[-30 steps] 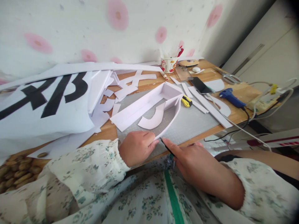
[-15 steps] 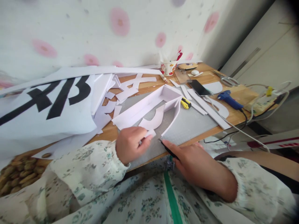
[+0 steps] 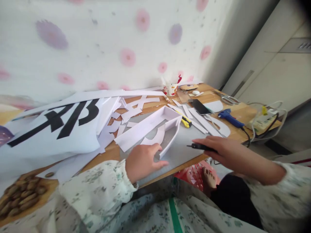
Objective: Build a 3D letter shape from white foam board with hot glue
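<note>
A white foam-board form [image 3: 148, 126], a long trough with a curved cut piece inside, lies on a grey cutting mat [image 3: 187, 142]. My left hand [image 3: 143, 161] rests on the mat at the form's near end. Its fingers are curved against the curved piece, the thumb is spread apart, and nothing is gripped between them. My right hand [image 3: 218, 149] hovers over the mat's right part, clear of the form. It is closed on a thin black craft knife [image 3: 198, 146] that points left.
On the wooden table are a yellow utility knife [image 3: 186, 121], a phone [image 3: 201, 106], a blue glue gun [image 3: 229, 117], scissors [image 3: 228, 99], a paper cup [image 3: 170, 89], white offcuts, and a big sheet with black characters [image 3: 60, 126]. A red basket [image 3: 194, 172] stands under the table edge.
My right hand has drawn the knife away from the form's near tip and moved right. My left hand no longer pinches the small white scrap and now rests by the form. The view has tilted upward.
</note>
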Motion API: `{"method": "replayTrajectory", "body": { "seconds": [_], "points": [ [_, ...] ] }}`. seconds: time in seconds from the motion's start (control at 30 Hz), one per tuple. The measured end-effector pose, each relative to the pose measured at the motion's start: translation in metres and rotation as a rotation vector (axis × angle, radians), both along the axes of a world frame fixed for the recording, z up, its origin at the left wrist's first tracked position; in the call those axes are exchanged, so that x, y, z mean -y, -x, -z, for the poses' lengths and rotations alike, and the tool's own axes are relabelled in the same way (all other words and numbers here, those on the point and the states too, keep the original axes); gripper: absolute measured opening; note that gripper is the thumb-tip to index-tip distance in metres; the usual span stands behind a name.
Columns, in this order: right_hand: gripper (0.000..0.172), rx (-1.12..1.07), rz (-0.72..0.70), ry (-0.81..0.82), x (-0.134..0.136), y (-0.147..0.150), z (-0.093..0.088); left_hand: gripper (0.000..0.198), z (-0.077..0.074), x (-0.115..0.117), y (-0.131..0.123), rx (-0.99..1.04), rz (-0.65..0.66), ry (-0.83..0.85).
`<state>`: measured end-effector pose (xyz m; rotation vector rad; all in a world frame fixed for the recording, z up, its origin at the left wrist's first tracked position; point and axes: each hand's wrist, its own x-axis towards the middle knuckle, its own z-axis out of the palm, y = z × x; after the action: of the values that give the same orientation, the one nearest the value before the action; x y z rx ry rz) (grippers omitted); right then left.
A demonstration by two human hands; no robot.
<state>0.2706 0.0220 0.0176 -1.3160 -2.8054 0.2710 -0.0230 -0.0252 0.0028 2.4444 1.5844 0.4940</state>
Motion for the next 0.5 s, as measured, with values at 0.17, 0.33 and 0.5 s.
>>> {"method": "replayTrajectory", "body": {
  "seconds": [0.17, 0.33, 0.5],
  "points": [
    [0.044, 0.146, 0.11, -0.069, -0.04, -0.007, 0.021, 0.025, 0.018, -0.002, 0.01, -0.001, -0.026, -0.158],
    [0.043, 0.162, -0.044, -0.189, -0.045, 0.008, 0.032, 0.028, 0.007, 0.002, 0.052, 0.033, -0.08, -0.341],
    [0.05, -0.134, 0.009, -0.203, -0.039, 0.037, 0.014, 0.028, 0.013, 0.003, 0.069, 0.007, -0.027, -0.381]
  ]
}}
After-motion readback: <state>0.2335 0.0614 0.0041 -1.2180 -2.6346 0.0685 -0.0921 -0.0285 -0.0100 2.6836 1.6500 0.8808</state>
